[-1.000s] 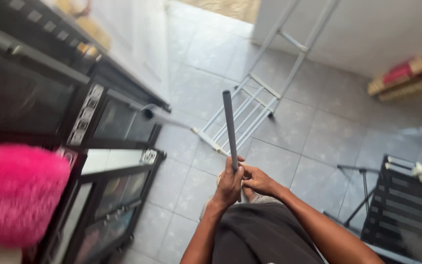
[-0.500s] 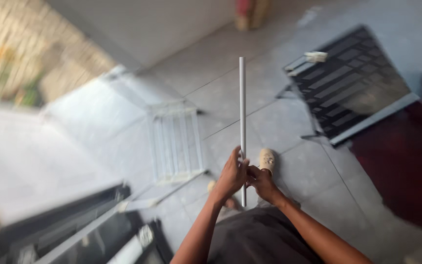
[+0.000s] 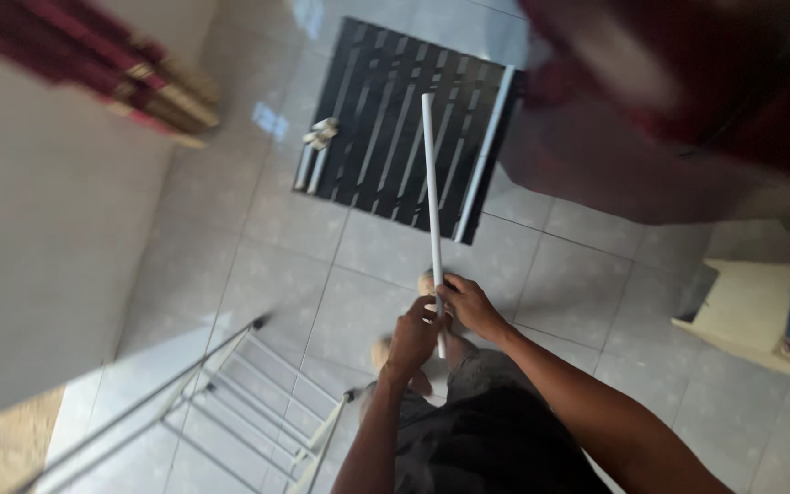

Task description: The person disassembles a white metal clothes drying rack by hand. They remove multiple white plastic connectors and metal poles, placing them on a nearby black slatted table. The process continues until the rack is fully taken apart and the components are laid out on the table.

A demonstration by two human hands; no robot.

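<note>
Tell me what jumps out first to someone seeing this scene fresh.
A long white rod stands out at centre, gripped near its lower end by the left hand and right hand. Beyond it a black slatted panel lies on the tiled floor. At lower left is a folded metal rack.

Both hands, the left hand [image 3: 413, 337] and the right hand [image 3: 470, 306], grip the lower end of a white tube [image 3: 432, 206] that points toward twelve o'clock. Bare floor tiles [image 3: 276, 238] give open room at nine to eleven o'clock. At twelve o'clock a black slatted panel [image 3: 377, 119] lies flat on the floor, under the tube's far end. A drying rack [image 3: 230, 412] blocks seven to eight o'clock, near the left elbow. At three o'clock, well apart, stands a pale wooden stool [image 3: 742, 316]. A blurred dark red mass [image 3: 688, 82] fills one to two o'clock.
</note>
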